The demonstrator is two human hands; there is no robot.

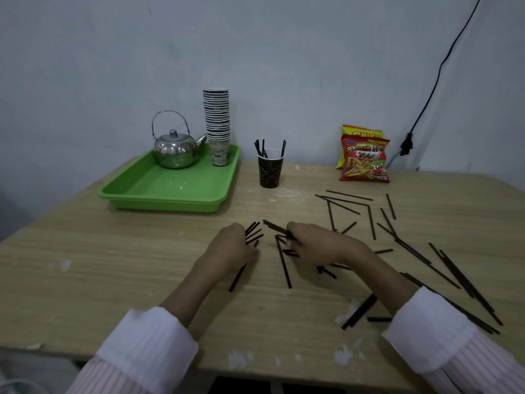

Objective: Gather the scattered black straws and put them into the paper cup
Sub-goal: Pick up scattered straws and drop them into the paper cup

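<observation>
Barely started: I count a few thin black plastic straws (352, 196) in the dark paper cup (270, 172).
My left hand (231, 247) grips a small bundle, right hand (318, 245) pinches more (most lie scattered on the wooden table (113, 265)).

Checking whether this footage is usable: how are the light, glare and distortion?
Head view: dim, even light with faint shadows; small glints on the kettle; wide-angle bending curves the table edges; the straws stay sharp, both hands slightly soft.
</observation>
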